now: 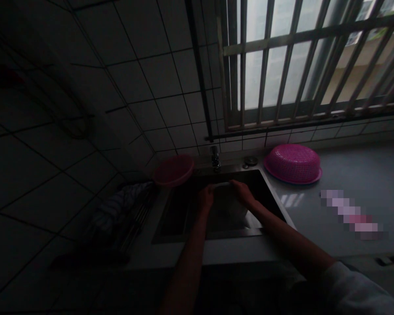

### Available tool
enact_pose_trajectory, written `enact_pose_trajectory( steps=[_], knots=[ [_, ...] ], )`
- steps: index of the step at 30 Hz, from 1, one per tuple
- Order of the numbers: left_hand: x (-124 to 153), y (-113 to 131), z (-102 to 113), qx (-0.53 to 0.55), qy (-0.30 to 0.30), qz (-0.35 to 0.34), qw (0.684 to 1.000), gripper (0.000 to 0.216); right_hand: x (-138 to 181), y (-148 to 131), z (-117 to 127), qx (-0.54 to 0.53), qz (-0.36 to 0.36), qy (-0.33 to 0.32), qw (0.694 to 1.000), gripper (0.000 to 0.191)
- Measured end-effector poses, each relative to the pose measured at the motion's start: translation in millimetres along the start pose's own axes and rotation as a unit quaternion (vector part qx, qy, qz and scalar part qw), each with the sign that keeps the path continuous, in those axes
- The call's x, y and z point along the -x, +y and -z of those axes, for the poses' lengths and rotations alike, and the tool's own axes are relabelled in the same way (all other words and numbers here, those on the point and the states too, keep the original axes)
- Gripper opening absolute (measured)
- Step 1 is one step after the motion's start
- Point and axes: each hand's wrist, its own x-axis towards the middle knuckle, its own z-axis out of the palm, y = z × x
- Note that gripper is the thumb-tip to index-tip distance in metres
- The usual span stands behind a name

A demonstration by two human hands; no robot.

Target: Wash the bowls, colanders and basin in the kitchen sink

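Both my hands reach into a dark metal sink (170, 218) under a small tap (214, 158). My left hand (205, 197) and my right hand (243, 192) each grip an edge of a pale round vessel (231, 208), perhaps a bowl or pot, held between them over the basin. The fingers of both hands curl closed on its rim. The room is very dim and the vessel's details are hard to make out.
A pink basin (174, 170) stands at the sink's back left corner. An upturned pink colander (293, 163) lies on the grey counter (348, 175) to the right. Striped cloth (118, 203) lies on a rack at the left. A barred window (302, 61) is above.
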Motion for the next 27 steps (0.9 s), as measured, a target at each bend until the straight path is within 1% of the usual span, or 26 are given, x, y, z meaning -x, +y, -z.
enact_pose_trajectory(
  steps=[2, 3, 5, 8, 9, 10, 12, 14, 16, 19, 21, 22, 24, 26, 27],
  knots=[
    [0.6, -0.7, -1.1, -0.016, -0.030, -0.016, 0.999, 0.033, -0.3, -5.4, -7.1, 0.005, 0.030, -0.029, 0.999, 0.046],
    [0.3, -2.4, 0.1, -0.018, -0.025, -0.016, 0.999, 0.033, -1.6, -6.4, -8.8, 0.001, 0.035, -0.033, 0.999, 0.047],
    [-1.7, -7.4, 5.2, -0.006, 0.018, 0.001, 1.000, 0.033, -5.2, -4.0, -6.7, -0.015, 0.015, -0.014, 1.000, 0.049],
    [-6.3, -13.8, 12.3, 0.031, 0.111, 0.058, 0.992, 0.033, -8.4, 5.4, 5.9, -0.038, -0.052, 0.036, 0.997, 0.047],
    [-7.5, -14.5, 13.1, 0.041, 0.128, 0.070, 0.988, 0.033, -8.1, 8.0, 10.3, -0.043, -0.067, 0.048, 0.996, 0.045],
    [-8.2, -14.4, 12.8, 0.047, 0.132, 0.074, 0.987, 0.033, -7.2, 9.5, 13.8, -0.046, -0.070, 0.057, 0.995, 0.045],
    [-7.6, -11.3, 9.7, 0.046, 0.113, 0.064, 0.990, 0.032, -4.3, 8.5, 16.5, -0.041, -0.056, 0.074, 0.995, 0.047],
    [-4.5, -5.6, 4.6, 0.027, 0.072, 0.048, 0.996, 0.029, -1.1, 2.7, 12.3, -0.020, -0.023, 0.078, 0.997, 0.052],
    [0.2, 1.0, -0.5, -0.001, 0.023, 0.025, 0.999, 0.028, 1.0, -5.8, 2.6, 0.006, 0.013, 0.047, 0.999, 0.055],
    [6.2, 7.6, -5.3, -0.030, -0.047, -0.020, 0.998, 0.030, 1.0, -16.4, -13.5, 0.016, 0.056, -0.025, 0.998, 0.053],
    [6.9, 7.2, -5.5, -0.027, -0.066, -0.044, 0.996, 0.032, -1.2, -17.9, -18.1, 0.014, 0.070, -0.045, 0.996, 0.052],
    [6.0, 5.3, -4.6, -0.016, -0.062, -0.050, 0.997, 0.032, -2.7, -16.2, -17.2, 0.012, 0.068, -0.040, 0.997, 0.053],
    [2.0, -1.0, -0.9, 0.019, -0.020, -0.039, 0.999, 0.033, -5.8, -7.9, -9.2, 0.005, 0.038, -0.002, 0.999, 0.056],
    [-3.0, -8.1, 3.5, 0.055, 0.042, 0.002, 0.998, 0.032, -7.9, 4.4, 3.9, -0.011, -0.011, 0.044, 0.999, 0.053],
    [-5.1, -10.9, 5.2, 0.069, 0.064, 0.026, 0.995, 0.031, -8.3, 10.4, 10.6, -0.020, -0.033, 0.060, 0.997, 0.050]
  ],
)
